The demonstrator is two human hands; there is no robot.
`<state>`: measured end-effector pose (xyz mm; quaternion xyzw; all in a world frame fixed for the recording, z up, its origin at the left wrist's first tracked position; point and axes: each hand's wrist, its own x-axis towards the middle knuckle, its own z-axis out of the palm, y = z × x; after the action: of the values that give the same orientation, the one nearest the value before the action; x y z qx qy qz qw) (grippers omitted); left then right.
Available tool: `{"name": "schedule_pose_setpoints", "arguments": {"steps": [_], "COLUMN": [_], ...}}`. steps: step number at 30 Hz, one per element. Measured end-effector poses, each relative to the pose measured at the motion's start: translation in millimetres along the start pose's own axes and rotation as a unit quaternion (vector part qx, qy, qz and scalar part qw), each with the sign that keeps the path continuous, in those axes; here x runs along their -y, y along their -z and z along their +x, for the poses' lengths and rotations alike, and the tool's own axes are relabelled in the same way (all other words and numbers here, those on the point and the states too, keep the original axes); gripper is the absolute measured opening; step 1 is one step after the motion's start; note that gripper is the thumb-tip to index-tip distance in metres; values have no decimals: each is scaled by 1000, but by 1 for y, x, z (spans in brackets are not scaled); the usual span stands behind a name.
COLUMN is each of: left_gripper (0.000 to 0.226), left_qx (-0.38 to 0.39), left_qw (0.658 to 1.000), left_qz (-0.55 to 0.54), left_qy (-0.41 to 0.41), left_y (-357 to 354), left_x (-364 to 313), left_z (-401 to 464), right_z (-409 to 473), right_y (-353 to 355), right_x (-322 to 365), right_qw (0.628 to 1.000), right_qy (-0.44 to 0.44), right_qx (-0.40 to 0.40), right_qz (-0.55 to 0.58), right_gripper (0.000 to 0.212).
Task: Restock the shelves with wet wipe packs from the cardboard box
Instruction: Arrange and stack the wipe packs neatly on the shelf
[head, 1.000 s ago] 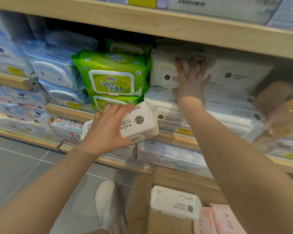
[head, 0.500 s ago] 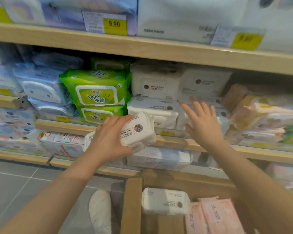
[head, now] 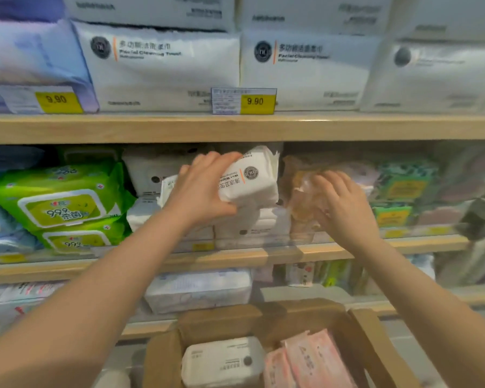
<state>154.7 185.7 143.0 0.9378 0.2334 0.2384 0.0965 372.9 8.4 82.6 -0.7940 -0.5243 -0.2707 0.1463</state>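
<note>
Left hand [head: 200, 191] grips one white pack [head: 249, 179]; right hand [head: 340, 204] spread against tan pack [head: 303, 191].

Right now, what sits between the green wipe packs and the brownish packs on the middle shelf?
Head view: stacked white wet wipe packs, with the left hand holding another white pack.

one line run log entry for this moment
step: shelving | left hand: holds white wipe pack at middle shelf | right hand: on brown packs | cardboard box: packs left

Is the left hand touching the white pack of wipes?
Touching. The head view shows the left hand wrapped around the white pack, with no gap.
</note>
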Motion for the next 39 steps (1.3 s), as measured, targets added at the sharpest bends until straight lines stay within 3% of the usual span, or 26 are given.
{"name": "schedule_pose_setpoints", "arguments": {"steps": [3, 6, 9, 13, 18, 24, 31, 39], "left_gripper": [70, 37, 20, 33, 82, 84, 86, 90], "left_qx": [63, 135, 57, -2, -47, -25, -52, -9], "left_qw": [995, 982, 974, 967, 976, 977, 978, 981], "left_qz": [40, 106, 201, 222, 188, 190, 189, 180], "left_qy": [59, 82, 93, 124, 97, 91, 74, 75], "left_y": [-17, -44, -70, -94, -109, -121, -133, -118], "left_x": [-5, -19, -38, -38, -28, -12, -1, -10], "left_z": [42, 60, 49, 37, 62, 95, 107, 95], "right_z": [1, 1, 1, -2, -1, 0, 2, 4], "right_y": [-7, -18, -24, -28, -37, -51, -58, -42], "right_x": [-10, -12, -12, -13, -14, -19, -22, -14], "right_qw": [1000, 999, 999, 999, 998, 995, 992, 998], "right_qy": [-23, -36, -44, -53, -48, -40, -26, -56], "right_qx": [1, 14, 3, -9, -33, -90, -121, -27], "right_qz": [17, 16, 13, 0, -10, -14, -14, -25], "right_gripper": [46, 50, 57, 59, 57, 54, 52, 57]}}
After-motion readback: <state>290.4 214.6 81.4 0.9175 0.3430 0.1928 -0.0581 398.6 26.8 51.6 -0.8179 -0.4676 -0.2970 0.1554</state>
